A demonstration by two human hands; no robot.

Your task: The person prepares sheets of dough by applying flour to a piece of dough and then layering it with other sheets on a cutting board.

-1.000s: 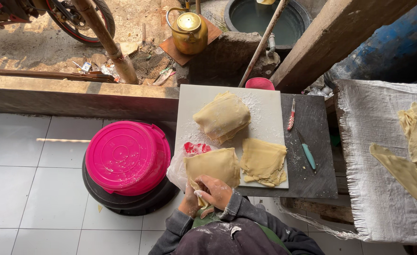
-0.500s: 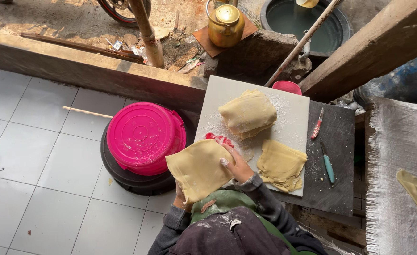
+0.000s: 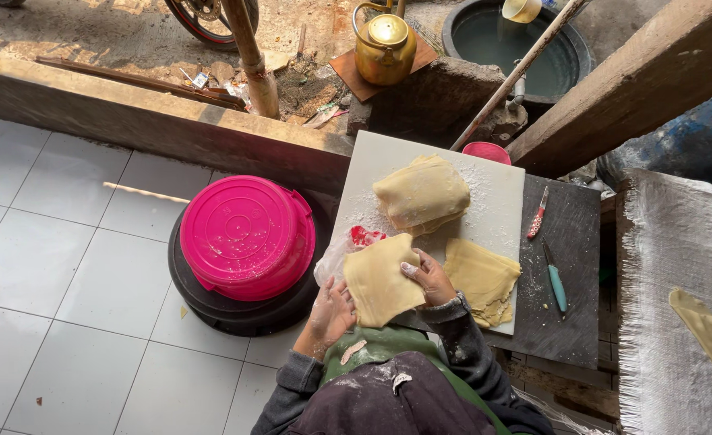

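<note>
Pink lid blocks leftward; dough stacks crowd the board.

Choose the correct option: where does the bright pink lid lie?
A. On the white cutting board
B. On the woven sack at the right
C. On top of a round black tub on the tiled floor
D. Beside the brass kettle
C. The pink lid sits on top of the round black tub, which stands on the tiled floor, to the left of the white board and apart from the kettle.
</note>
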